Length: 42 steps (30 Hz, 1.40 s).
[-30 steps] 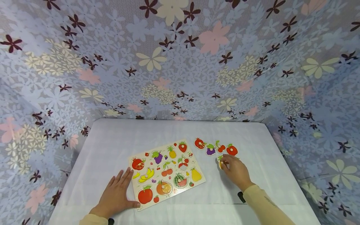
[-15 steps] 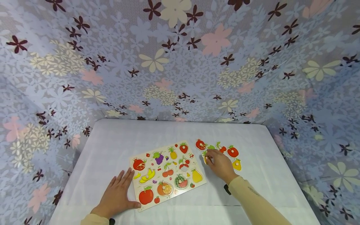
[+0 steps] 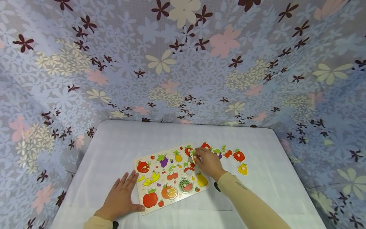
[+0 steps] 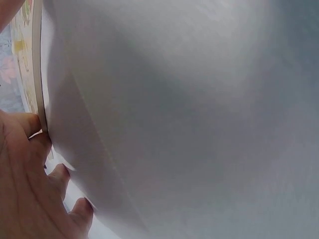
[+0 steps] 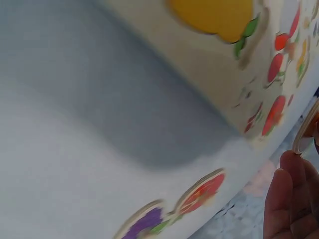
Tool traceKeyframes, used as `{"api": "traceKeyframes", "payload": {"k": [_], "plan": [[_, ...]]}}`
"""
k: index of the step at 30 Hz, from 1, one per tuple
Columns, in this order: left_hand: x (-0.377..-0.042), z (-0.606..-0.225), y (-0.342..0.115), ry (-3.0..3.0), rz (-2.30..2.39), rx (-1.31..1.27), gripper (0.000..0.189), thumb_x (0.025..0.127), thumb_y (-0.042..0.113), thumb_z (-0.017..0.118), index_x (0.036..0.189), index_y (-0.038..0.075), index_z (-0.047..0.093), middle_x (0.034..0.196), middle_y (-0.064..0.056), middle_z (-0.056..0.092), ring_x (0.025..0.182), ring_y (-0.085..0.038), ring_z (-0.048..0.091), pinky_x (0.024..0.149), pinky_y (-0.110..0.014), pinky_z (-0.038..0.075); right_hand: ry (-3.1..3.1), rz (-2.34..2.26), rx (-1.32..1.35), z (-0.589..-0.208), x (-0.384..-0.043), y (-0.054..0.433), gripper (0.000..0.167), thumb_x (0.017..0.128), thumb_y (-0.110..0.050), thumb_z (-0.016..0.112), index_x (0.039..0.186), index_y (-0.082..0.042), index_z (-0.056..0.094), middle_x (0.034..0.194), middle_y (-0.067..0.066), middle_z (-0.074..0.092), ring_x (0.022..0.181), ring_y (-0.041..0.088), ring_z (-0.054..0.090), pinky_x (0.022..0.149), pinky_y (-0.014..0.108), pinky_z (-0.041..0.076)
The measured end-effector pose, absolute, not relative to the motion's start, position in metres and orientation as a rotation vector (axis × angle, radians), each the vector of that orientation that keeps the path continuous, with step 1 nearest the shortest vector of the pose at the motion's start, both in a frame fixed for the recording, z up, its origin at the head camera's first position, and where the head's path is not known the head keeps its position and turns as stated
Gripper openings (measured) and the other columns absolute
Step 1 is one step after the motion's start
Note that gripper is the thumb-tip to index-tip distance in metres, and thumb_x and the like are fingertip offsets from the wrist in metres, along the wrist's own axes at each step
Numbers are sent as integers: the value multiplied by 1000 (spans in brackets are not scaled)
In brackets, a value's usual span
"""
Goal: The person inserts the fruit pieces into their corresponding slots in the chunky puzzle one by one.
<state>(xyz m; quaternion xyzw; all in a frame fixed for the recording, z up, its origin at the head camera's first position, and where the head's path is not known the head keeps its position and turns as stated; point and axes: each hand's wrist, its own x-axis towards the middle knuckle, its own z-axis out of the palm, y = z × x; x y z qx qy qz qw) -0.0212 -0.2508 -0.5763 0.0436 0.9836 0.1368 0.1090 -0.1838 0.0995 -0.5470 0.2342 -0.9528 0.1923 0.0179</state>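
On the table lies a fruit puzzle board (image 3: 155,186), a pale panel with printed fruits and several knobbed pieces. My left hand (image 3: 121,195) rests flat along its left edge, fingers spread and thumb at the near corner; in the left wrist view, fingertips (image 4: 82,206) show beside the board's edge. My right hand (image 3: 210,162) is over the board's far right part and pinches a thin puzzle piece (image 3: 193,156), yellow with green leaves like a pineapple, mostly hidden by the fingers. The right wrist view shows this piece (image 5: 305,130) edge-on, raised above the board.
Loose pieces lie right of the board: a pomegranate (image 3: 205,145), grapes (image 3: 219,155), cherries (image 3: 227,154), a red apple-like fruit (image 3: 239,156) and a pear (image 3: 242,169). The white-covered table (image 3: 257,197) is enclosed by flower-patterned cloth (image 3: 183,79).
My right hand has moved left with the pinched piece, from beside the loose pieces to over the board, uncovering the pear. My left hand stays at the board's edge.
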Motion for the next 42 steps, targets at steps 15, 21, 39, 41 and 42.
{"api": "traceKeyframes", "payload": {"k": [15, 21, 39, 41, 42], "plan": [[-22, -578, -251, 2901, 385, 127, 135, 53, 87, 70, 156, 9, 32, 163, -10, 26, 148, -37, 19, 116, -62, 15, -3007, 583, 838, -554, -198, 56, 7, 96, -23, 69, 101, -18, 72, 130, 2, 63, 111, 20, 64, 88, 34, 56], [-21, -577, -251, 2905, 393, 126, 135, 53, 86, 71, 156, 9, 32, 163, -10, 26, 148, -38, 19, 116, -62, 15, -3013, 574, 872, -556, -201, 43, 7, 96, -22, 68, 101, -18, 72, 130, 3, 63, 107, 19, 65, 85, 33, 57], [-21, -578, -252, 2907, 398, 131, 134, 54, 86, 71, 157, 10, 31, 163, -9, 24, 149, -36, 18, 117, -61, 13, -3073, 562, 819, -565, -203, 33, 8, 97, -24, 68, 103, -22, 73, 131, 1, 64, 109, 19, 64, 84, 35, 56], [-20, -579, -252, 2912, 399, 136, 135, 54, 87, 70, 157, 9, 31, 163, -9, 25, 148, -37, 18, 117, -61, 14, -3068, 558, 824, -566, -203, 31, 7, 96, -25, 69, 102, -22, 73, 129, 0, 65, 104, 17, 66, 80, 33, 56], [-20, -579, -253, 2915, 393, 139, 135, 54, 87, 70, 157, 9, 31, 163, -9, 25, 148, -37, 18, 117, -61, 14, -3064, 551, 829, -566, -204, 30, 6, 96, -25, 69, 101, -22, 73, 127, 0, 65, 101, 16, 66, 78, 32, 56]]}}
